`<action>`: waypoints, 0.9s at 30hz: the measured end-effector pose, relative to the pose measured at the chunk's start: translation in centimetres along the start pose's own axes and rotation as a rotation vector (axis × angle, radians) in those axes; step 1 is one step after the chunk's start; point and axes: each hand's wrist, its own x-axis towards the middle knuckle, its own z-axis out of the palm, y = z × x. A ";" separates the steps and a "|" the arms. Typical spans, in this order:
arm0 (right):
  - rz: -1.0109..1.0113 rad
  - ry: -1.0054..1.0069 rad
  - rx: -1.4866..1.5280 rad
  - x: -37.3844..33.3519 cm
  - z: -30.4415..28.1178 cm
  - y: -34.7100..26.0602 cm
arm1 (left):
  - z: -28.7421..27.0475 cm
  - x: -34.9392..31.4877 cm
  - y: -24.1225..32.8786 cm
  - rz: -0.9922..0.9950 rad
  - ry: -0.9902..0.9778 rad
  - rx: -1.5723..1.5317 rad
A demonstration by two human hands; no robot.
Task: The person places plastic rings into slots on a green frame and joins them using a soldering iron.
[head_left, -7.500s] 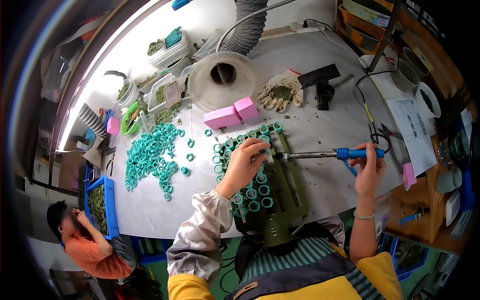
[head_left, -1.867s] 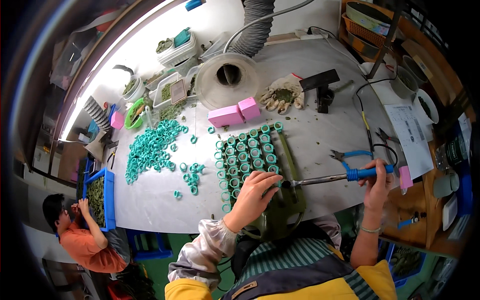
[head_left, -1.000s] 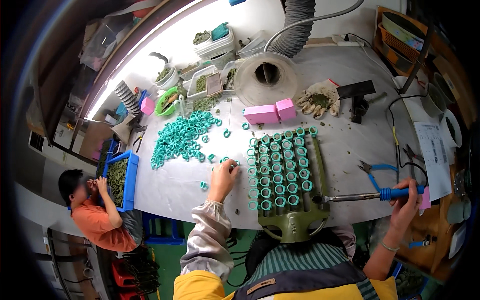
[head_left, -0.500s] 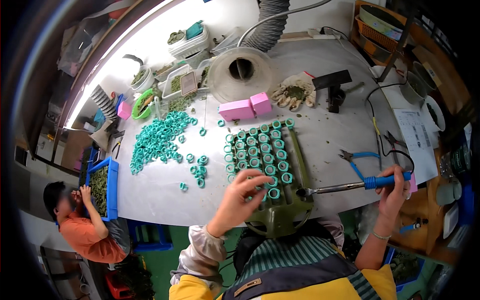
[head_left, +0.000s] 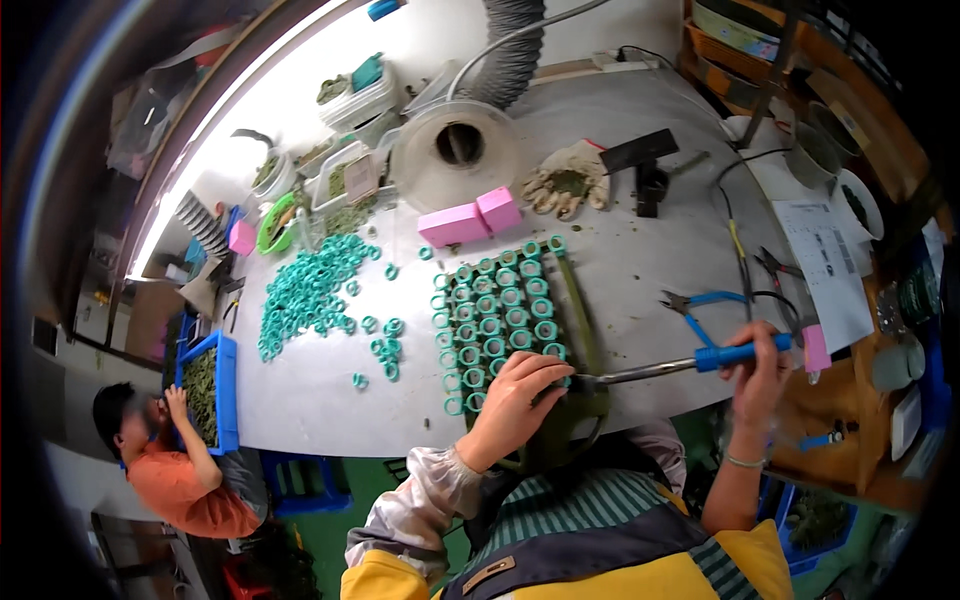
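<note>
My right hand [head_left: 758, 378] is closed around the blue handle of a soldering iron [head_left: 722, 357], its metal shaft pointing left. The iron's tip is beside the fingertips of my left hand [head_left: 512, 405], over the near right part of a dark green plastic frame [head_left: 582, 310]. Those left fingers are bent together over the frame, and whatever lies between them is hidden. Rows of teal plastic rings [head_left: 490, 305] stand on the frame. To its left lies a heap of loose teal rings [head_left: 312, 290], with several strays between heap and frame.
Pink blocks [head_left: 455, 226], a work glove [head_left: 570, 182] and a clear extraction hood [head_left: 455, 150] stand behind the frame. Blue-handled pliers [head_left: 700, 305] and the iron's cord lie to the right. A person in orange [head_left: 185, 490] sits at left by a blue crate [head_left: 228, 390].
My left hand has come down to the frame's near right, its fingers closing beside the iron's tip. My right hand has shifted the iron slightly left. The whole view has shifted a little.
</note>
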 end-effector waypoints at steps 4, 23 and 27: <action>-0.058 0.079 -0.034 0.6 -2.3 -0.3 | 0.1 0.5 0.1 0.063 -0.026 -0.035; -0.057 0.093 -0.043 2.2 -2.0 -0.8 | -12.7 -1.4 -20.5 -0.322 0.005 0.291; -0.061 0.168 -0.061 2.5 -1.6 -1.1 | -13.2 1.9 -23.8 -0.314 0.395 0.410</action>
